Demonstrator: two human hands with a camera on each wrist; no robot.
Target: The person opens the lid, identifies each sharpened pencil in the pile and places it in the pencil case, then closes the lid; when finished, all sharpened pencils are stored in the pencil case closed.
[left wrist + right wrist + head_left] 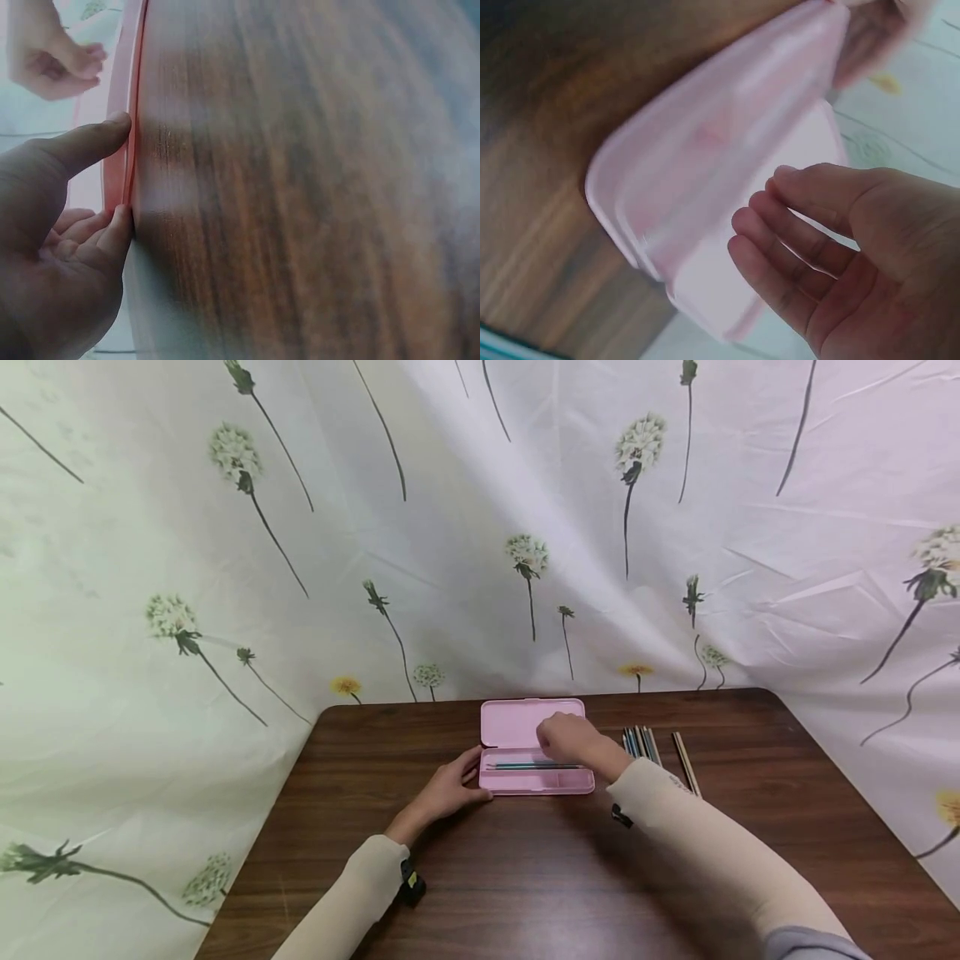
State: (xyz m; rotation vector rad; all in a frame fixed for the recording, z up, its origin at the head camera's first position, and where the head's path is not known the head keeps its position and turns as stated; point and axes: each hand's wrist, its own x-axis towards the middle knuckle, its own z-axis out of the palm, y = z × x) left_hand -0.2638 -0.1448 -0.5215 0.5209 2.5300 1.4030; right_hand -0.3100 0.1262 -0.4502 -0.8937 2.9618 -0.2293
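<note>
A pink pencil case [517, 782] lies with its lid [510, 724] folded back on the dark wooden table. Blue-green pencil [528, 767] lies lengthwise in its long compartment. My left hand [450, 785] holds the case's left end, its thumb at the front corner and fingers along the side; the left wrist view shows thumb and fingertips against the pink edge. Above the right part of the case hovers my right hand [570, 739], hiding part of lid and tray. In the right wrist view its fingers [780, 274] are loosely bent, with nothing between them.
To the right of the case lies a group of pencils [642, 743], partly covered by the right forearm. Farther right are a few wood-coloured pencils [686, 764] side by side. A flower-printed curtain [450, 568] hangs behind the table [525, 868].
</note>
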